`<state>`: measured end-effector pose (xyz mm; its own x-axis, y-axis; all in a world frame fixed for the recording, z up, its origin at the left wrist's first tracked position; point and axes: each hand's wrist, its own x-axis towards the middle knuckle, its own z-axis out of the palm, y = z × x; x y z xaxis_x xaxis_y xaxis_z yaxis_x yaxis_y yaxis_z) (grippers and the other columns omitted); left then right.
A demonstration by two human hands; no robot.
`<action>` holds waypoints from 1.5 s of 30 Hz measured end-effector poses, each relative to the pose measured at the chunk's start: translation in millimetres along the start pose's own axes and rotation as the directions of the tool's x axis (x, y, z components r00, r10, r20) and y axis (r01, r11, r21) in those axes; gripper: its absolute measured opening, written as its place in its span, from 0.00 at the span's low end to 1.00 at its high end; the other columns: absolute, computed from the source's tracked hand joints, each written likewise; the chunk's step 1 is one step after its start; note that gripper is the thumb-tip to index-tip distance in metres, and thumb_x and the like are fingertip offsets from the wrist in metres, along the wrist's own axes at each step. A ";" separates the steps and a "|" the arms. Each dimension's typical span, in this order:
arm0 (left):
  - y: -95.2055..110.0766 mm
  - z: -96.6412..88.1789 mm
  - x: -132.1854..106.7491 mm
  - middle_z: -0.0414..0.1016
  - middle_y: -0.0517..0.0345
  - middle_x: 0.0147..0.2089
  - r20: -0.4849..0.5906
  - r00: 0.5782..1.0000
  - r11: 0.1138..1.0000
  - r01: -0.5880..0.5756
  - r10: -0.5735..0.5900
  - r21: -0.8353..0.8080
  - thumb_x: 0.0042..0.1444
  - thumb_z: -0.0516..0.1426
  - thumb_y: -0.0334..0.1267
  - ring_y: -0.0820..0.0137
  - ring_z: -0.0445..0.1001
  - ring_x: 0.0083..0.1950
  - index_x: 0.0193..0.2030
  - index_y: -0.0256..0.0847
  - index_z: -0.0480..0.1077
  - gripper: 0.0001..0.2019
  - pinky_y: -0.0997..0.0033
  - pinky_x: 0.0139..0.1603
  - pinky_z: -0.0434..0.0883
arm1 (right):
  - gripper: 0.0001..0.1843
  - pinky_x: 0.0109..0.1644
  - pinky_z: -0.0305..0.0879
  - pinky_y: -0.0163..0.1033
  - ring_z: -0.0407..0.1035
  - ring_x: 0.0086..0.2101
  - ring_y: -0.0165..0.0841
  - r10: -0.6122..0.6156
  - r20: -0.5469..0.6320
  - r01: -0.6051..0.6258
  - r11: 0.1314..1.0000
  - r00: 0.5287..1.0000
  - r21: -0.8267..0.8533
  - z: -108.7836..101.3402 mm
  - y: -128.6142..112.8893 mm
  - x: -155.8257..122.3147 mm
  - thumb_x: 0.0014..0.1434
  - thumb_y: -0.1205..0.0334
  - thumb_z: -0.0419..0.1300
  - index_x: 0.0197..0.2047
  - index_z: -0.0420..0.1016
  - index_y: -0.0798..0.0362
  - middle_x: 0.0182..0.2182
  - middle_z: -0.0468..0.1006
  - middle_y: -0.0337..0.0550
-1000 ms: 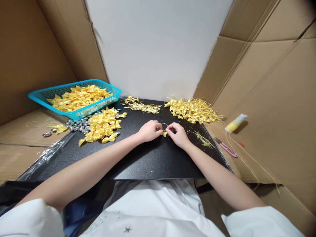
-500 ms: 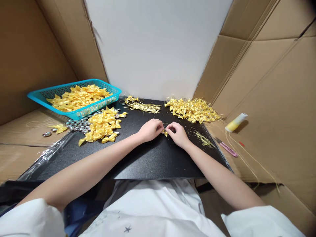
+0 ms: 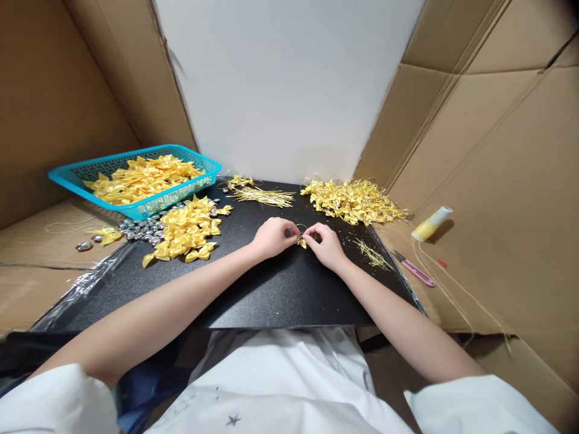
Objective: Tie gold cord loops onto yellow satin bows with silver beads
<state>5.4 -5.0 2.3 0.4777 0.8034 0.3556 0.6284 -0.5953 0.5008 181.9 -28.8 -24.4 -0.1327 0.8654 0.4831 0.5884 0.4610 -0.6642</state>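
Observation:
My left hand and my right hand meet over the middle of the black table. Between their pinched fingertips is a small yellow ribbon bow, mostly covered by the fingers. A thin loop of gold cord arches up from it. Left of my left hand lies a pile of yellow bows, beside a cluster of silver bells or beads. Beyond my hands is a bundle of cut gold cords. A heap of bows with cord loops lies at the back right.
A blue plastic basket full of yellow bows stands at the back left. On the right are short cord pieces, a pink-handled cutter and a spool of cord. Cardboard walls flank the table, with a white panel behind.
Almost nothing differs. The fingers of my left hand have shifted slightly at the bow, the thumb a little further from the forefinger's bend; both hands stay in place.

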 end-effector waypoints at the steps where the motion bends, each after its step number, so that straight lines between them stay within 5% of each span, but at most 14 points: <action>1: 1.0 -0.2 -0.1 0.82 0.58 0.34 0.003 1.000 1.000 0.003 -0.003 0.019 0.51 0.57 0.33 0.67 0.77 0.37 0.33 0.41 0.79 0.08 0.72 0.41 0.68 | 0.05 0.38 0.61 0.39 0.64 0.31 0.34 0.002 -0.002 -0.002 1.000 1.000 -0.003 0.1 0.1 0.0 0.54 0.68 0.60 0.27 0.72 0.51 0.27 0.74 0.39; 12: 5.3 -1.6 -2.4 0.80 0.59 0.34 0.040 0.999 0.990 0.002 -0.008 0.138 0.51 0.58 0.35 0.66 0.73 0.38 0.31 0.43 0.78 0.06 0.71 0.40 0.67 | 0.06 0.39 0.61 0.39 0.65 0.32 0.34 0.024 0.005 -0.024 0.999 1.000 -0.024 0.3 0.2 0.6 0.54 0.68 0.59 0.27 0.72 0.51 0.28 0.74 0.40; 45: -3.6 -1.5 -2.3 0.79 0.58 0.32 0.091 0.990 0.985 -0.119 0.108 0.128 0.50 0.58 0.34 0.68 0.72 0.35 0.30 0.42 0.77 0.06 0.70 0.42 0.66 | 0.06 0.40 0.59 0.40 0.65 0.34 0.35 0.049 0.091 -0.040 0.994 0.995 -0.099 2.0 1.2 0.8 0.57 0.67 0.56 0.28 0.70 0.51 0.29 0.73 0.39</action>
<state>1.1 -4.6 0.9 0.5963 0.7298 0.3343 0.6407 -0.6836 0.3495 180.8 -27.2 -26.0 -0.1753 0.9013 0.3962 0.6695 0.4042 -0.6232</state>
